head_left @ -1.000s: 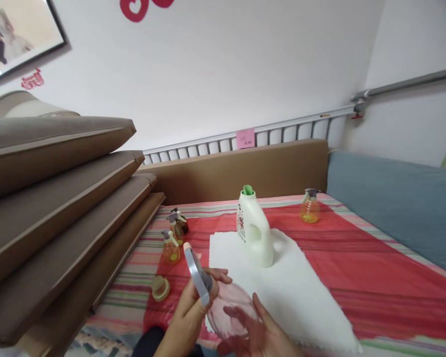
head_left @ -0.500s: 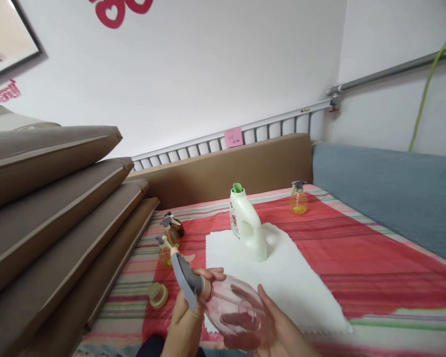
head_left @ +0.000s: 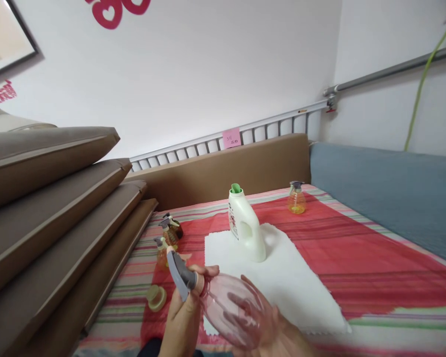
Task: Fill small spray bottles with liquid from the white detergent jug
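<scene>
Left hand (head_left: 184,310) fingers wrapped round grey trigger head (head_left: 179,273); right hand (head_left: 271,329) cradles empty pink spray bottle (head_left: 228,307). Head seated on neck; filling seemingly pending, detergent jug (head_left: 245,230) beyond fingertips.

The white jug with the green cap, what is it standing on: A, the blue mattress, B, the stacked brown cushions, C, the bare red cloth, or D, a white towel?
D: the white jug stands upright on the white towel, which is spread over the red cloth; the brown cushions are off to the left and the blue mattress lies to the right.
</scene>
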The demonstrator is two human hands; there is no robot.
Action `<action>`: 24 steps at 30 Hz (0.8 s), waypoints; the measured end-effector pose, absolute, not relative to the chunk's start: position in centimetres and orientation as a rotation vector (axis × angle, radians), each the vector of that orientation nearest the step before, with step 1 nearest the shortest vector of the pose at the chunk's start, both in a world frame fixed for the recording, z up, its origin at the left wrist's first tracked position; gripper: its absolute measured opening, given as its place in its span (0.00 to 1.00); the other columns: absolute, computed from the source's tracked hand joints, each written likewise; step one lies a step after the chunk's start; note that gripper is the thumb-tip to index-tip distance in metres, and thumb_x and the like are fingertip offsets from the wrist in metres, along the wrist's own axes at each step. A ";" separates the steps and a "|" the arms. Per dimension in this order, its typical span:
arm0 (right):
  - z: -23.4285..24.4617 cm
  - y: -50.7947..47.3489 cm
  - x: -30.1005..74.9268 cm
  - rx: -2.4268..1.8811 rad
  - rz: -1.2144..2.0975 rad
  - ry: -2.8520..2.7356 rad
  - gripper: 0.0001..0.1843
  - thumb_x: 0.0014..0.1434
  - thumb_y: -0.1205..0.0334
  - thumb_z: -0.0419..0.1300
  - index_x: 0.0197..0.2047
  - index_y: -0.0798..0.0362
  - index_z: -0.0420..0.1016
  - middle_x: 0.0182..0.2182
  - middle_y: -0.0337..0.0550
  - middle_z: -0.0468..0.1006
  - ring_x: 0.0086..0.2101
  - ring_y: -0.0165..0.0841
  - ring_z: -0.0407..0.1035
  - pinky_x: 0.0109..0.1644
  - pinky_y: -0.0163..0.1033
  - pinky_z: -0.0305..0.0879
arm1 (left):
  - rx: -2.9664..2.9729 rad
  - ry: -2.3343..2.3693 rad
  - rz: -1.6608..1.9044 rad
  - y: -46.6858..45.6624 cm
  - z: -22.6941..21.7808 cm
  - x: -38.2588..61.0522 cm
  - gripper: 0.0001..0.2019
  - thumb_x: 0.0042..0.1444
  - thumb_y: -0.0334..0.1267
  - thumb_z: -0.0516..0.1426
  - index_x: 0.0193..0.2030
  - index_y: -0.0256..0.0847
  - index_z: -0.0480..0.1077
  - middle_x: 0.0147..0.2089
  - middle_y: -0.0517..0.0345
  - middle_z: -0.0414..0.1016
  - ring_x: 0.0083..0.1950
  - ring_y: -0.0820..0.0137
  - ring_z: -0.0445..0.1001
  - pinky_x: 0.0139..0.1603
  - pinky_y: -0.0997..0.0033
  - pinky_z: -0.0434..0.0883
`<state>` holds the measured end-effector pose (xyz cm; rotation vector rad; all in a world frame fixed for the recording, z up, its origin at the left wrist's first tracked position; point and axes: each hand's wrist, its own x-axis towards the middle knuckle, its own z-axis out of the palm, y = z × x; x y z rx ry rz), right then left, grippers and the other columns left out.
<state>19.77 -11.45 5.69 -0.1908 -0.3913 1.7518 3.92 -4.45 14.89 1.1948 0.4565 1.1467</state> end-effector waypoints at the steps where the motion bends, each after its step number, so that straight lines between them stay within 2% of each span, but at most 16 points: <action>1: 6.0 -11.6 19.7 -0.204 1.768 -0.398 0.35 0.43 0.42 0.69 0.54 0.37 0.68 0.50 0.44 0.73 0.51 0.50 0.66 0.51 0.59 0.61 | 1.195 0.456 1.149 -4.4 14.8 3.9 0.18 0.50 0.52 0.60 0.41 0.40 0.71 0.43 0.49 0.76 0.52 0.55 0.71 0.59 0.49 0.62; 3: 6.6 -12.0 19.5 -0.276 1.765 -0.434 0.30 0.47 0.44 0.67 0.52 0.42 0.70 0.47 0.47 0.75 0.48 0.49 0.68 0.55 0.57 0.58 | 1.180 0.431 1.146 -4.2 14.6 3.8 0.18 0.51 0.51 0.59 0.41 0.40 0.71 0.43 0.49 0.76 0.52 0.55 0.71 0.59 0.49 0.61; 6: 7.2 -12.2 19.5 -0.327 1.589 -0.480 0.38 0.40 0.56 0.74 0.54 0.35 0.67 0.56 0.41 0.68 0.55 0.46 0.61 0.57 0.54 0.57 | 1.144 0.397 1.162 -4.0 14.5 3.7 0.18 0.51 0.50 0.60 0.42 0.40 0.71 0.43 0.49 0.76 0.53 0.54 0.71 0.60 0.48 0.60; 7: 7.2 -12.1 19.6 -0.323 1.579 -0.486 0.38 0.39 0.55 0.74 0.54 0.34 0.66 0.58 0.40 0.66 0.56 0.46 0.59 0.56 0.55 0.57 | 1.140 0.400 1.162 -4.0 14.5 3.8 0.18 0.50 0.50 0.60 0.42 0.40 0.71 0.44 0.49 0.76 0.53 0.54 0.70 0.61 0.48 0.59; 8: 7.1 -11.9 19.7 -0.306 1.607 -0.483 0.37 0.40 0.49 0.73 0.54 0.35 0.67 0.58 0.41 0.66 0.57 0.45 0.58 0.56 0.55 0.57 | 1.140 0.412 1.159 -4.0 14.6 3.8 0.17 0.50 0.50 0.60 0.42 0.40 0.71 0.44 0.48 0.76 0.54 0.54 0.70 0.61 0.48 0.58; 10: 6.6 -11.5 19.9 -0.257 1.759 -0.514 0.35 0.45 0.35 0.64 0.53 0.42 0.69 0.53 0.48 0.72 0.54 0.47 0.62 0.56 0.58 0.55 | 1.129 0.439 1.148 -4.1 14.8 3.9 0.17 0.51 0.50 0.60 0.41 0.40 0.72 0.44 0.48 0.76 0.53 0.54 0.70 0.61 0.48 0.58; 11: 6.3 -11.3 19.9 -0.241 1.821 -0.543 0.36 0.46 0.33 0.61 0.53 0.44 0.70 0.48 0.51 0.75 0.52 0.48 0.65 0.56 0.58 0.55 | 1.112 0.443 1.146 -4.1 14.9 3.9 0.17 0.51 0.50 0.60 0.40 0.40 0.72 0.43 0.48 0.76 0.52 0.54 0.71 0.61 0.47 0.58; 12: 6.1 -11.2 19.8 -0.237 1.837 -0.566 0.35 0.46 0.34 0.61 0.52 0.45 0.71 0.46 0.51 0.77 0.49 0.48 0.68 0.56 0.57 0.56 | 1.090 0.439 1.149 -4.1 14.9 3.9 0.17 0.50 0.51 0.60 0.41 0.40 0.73 0.42 0.48 0.76 0.51 0.54 0.71 0.61 0.46 0.58; 14: 5.9 -11.1 19.7 -0.250 1.755 -0.572 0.32 0.42 0.47 0.71 0.52 0.38 0.70 0.48 0.45 0.76 0.48 0.45 0.69 0.53 0.53 0.60 | 1.054 0.415 1.169 -4.1 14.9 3.9 0.19 0.48 0.51 0.62 0.42 0.40 0.73 0.41 0.49 0.76 0.50 0.54 0.72 0.60 0.46 0.59; 15: 6.0 -11.2 19.6 -0.262 1.693 -0.548 0.32 0.40 0.54 0.73 0.50 0.34 0.70 0.50 0.40 0.75 0.48 0.44 0.69 0.51 0.52 0.62 | 1.049 0.401 1.180 -4.0 14.9 4.0 0.19 0.47 0.50 0.62 0.43 0.40 0.73 0.41 0.49 0.76 0.50 0.54 0.72 0.60 0.46 0.59; 16: 6.1 -11.3 19.5 -0.263 1.662 -0.517 0.32 0.40 0.57 0.74 0.49 0.32 0.71 0.52 0.37 0.74 0.49 0.44 0.68 0.50 0.51 0.64 | 1.055 0.392 1.190 -4.0 14.8 4.0 0.19 0.47 0.49 0.63 0.43 0.40 0.73 0.41 0.49 0.76 0.50 0.55 0.72 0.60 0.46 0.59; 17: 6.3 -11.4 19.4 -0.252 1.670 -0.495 0.29 0.42 0.54 0.73 0.48 0.32 0.72 0.52 0.36 0.73 0.50 0.44 0.67 0.49 0.52 0.64 | 1.068 0.390 1.193 -3.9 14.8 4.1 0.18 0.47 0.48 0.63 0.42 0.40 0.73 0.42 0.50 0.76 0.51 0.55 0.72 0.61 0.47 0.59; 19: 6.7 -11.7 19.2 -0.216 1.767 -0.499 0.24 0.48 0.43 0.66 0.49 0.37 0.73 0.48 0.41 0.76 0.49 0.44 0.68 0.52 0.53 0.61 | 1.096 0.405 1.175 -4.0 15.0 4.1 0.16 0.49 0.48 0.62 0.40 0.40 0.73 0.41 0.50 0.76 0.51 0.55 0.72 0.61 0.48 0.59; 21: 6.9 -12.0 19.2 -0.177 1.842 -0.551 0.31 0.49 0.36 0.61 0.52 0.42 0.72 0.46 0.48 0.78 0.47 0.46 0.70 0.55 0.53 0.57 | 1.123 0.429 1.136 -4.2 15.6 3.9 0.17 0.48 0.51 0.62 0.39 0.41 0.73 0.44 0.49 0.75 0.50 0.55 0.72 0.58 0.48 0.62; 24: 6.8 -12.2 19.3 -0.179 1.829 -0.576 0.29 0.51 0.41 0.62 0.53 0.43 0.71 0.45 0.49 0.78 0.47 0.44 0.70 0.55 0.49 0.57 | 1.257 0.451 1.034 -4.4 17.3 3.3 0.23 0.43 0.53 0.64 0.44 0.42 0.73 0.50 0.47 0.73 0.48 0.55 0.73 0.55 0.49 0.66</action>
